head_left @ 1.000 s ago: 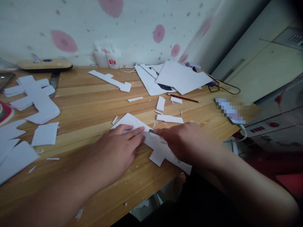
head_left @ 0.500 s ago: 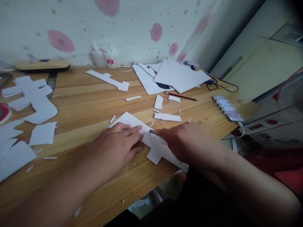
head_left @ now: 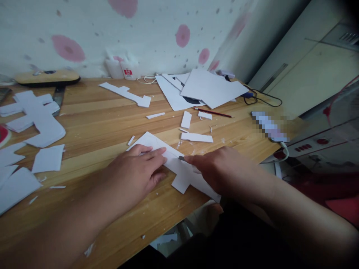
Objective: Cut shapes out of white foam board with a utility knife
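A white foam board piece [head_left: 182,177] with a square tab lies at the table's front edge, its right end reaching past it. Spread over its left part, my left hand [head_left: 144,164] presses it flat with fingers apart. My right hand [head_left: 215,166] is closed around a craft knife [head_left: 181,158]. Only the grey blade end shows beyond the index finger; the handle is mostly hidden in the hand. The blade tip touches the board near its far edge, just right of my left fingertips. A thin curved line runs across the board there.
Small white offcuts [head_left: 196,138] and a pencil [head_left: 214,112] lie beyond the board. Large white sheets [head_left: 213,87] are stacked at the back, and cut shapes [head_left: 37,116] pile up at left. A phone [head_left: 269,127] with a cable lies at right, near a glue bottle [head_left: 128,71] by the wall.
The blade has shifted slightly right and down relative to the board, with my right hand. My left hand keeps its place on the board. The whole view has moved a little.
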The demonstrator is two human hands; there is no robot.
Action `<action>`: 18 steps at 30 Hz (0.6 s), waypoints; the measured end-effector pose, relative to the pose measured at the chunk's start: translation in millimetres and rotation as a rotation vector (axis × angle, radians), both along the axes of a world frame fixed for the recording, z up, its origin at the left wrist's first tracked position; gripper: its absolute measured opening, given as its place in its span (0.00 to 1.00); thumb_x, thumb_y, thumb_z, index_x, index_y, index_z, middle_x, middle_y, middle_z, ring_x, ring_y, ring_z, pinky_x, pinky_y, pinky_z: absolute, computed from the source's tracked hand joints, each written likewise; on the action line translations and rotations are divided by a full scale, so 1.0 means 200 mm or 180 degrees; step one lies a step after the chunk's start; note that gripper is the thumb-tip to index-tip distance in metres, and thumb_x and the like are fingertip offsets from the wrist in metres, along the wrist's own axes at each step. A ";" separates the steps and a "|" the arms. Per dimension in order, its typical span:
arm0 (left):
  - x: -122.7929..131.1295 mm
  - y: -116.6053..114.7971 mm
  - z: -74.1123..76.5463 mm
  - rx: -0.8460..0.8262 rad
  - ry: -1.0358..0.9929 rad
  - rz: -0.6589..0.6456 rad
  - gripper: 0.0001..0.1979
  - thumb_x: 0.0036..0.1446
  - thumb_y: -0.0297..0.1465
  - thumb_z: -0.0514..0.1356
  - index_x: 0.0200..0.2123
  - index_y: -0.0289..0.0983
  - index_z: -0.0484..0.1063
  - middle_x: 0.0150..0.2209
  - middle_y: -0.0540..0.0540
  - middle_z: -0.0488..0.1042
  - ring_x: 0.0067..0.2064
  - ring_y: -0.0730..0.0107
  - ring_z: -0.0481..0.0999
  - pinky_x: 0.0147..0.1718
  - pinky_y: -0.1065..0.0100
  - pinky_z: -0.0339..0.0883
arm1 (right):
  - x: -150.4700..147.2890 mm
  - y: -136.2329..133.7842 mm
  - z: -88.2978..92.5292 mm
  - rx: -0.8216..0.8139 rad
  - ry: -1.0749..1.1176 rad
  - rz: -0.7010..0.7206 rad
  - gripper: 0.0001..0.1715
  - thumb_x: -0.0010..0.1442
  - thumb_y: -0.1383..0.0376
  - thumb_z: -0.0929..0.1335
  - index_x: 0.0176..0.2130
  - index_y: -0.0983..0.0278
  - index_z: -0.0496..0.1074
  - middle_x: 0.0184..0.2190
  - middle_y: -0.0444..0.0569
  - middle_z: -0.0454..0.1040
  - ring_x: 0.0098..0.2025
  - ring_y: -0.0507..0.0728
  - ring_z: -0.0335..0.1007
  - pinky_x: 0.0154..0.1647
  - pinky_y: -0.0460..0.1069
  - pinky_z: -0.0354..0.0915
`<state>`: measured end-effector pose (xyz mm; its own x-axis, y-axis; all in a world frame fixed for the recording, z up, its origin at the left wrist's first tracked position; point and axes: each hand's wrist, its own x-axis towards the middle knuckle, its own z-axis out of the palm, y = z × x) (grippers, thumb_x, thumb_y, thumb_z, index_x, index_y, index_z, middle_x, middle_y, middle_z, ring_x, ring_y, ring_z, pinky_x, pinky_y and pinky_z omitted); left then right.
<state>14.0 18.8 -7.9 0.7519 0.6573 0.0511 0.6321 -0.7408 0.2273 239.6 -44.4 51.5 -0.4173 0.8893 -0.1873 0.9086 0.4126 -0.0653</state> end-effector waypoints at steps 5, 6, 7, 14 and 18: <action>0.00 0.01 -0.01 0.0038 0.0017 -0.0057 0.15 0.59 0.39 0.57 0.49 0.43 0.73 0.57 0.46 0.72 0.57 0.48 0.66 0.52 0.48 0.64 | 0.04 -0.02 -0.01 -0.0012 0.0080 0.0081 0.22 0.57 0.73 0.64 0.50 0.62 0.72 0.28 0.47 0.78 0.26 0.52 0.69 0.25 0.46 0.53; -0.01 0.01 -0.02 0.0064 0.0013 -0.0071 0.15 0.59 0.38 0.57 0.49 0.43 0.73 0.57 0.46 0.72 0.57 0.49 0.66 0.52 0.49 0.64 | 0.05 -0.03 -0.01 -0.0035 0.0119 0.0092 0.22 0.57 0.73 0.64 0.50 0.62 0.72 0.28 0.47 0.78 0.25 0.52 0.69 0.25 0.46 0.52; -0.01 0.01 -0.02 0.0092 0.0011 -0.0079 0.16 0.59 0.38 0.57 0.49 0.43 0.73 0.57 0.46 0.72 0.57 0.49 0.66 0.52 0.49 0.64 | 0.06 -0.04 -0.01 -0.0058 0.0154 0.0098 0.23 0.57 0.73 0.64 0.51 0.62 0.72 0.27 0.47 0.77 0.25 0.51 0.68 0.25 0.46 0.52; -0.02 0.00 -0.02 0.0154 0.0100 -0.0055 0.17 0.60 0.41 0.55 0.50 0.44 0.73 0.58 0.48 0.71 0.56 0.48 0.66 0.51 0.49 0.65 | 0.10 -0.08 -0.01 -0.0106 0.0237 0.0121 0.21 0.58 0.73 0.63 0.51 0.63 0.72 0.24 0.45 0.76 0.22 0.51 0.66 0.23 0.47 0.50; -0.01 0.01 -0.02 0.0156 0.0096 -0.0045 0.18 0.60 0.40 0.55 0.50 0.43 0.73 0.57 0.47 0.72 0.56 0.49 0.66 0.51 0.50 0.64 | 0.13 -0.11 0.00 -0.0024 0.0336 0.0086 0.17 0.58 0.72 0.65 0.47 0.61 0.73 0.26 0.44 0.76 0.24 0.50 0.69 0.25 0.45 0.54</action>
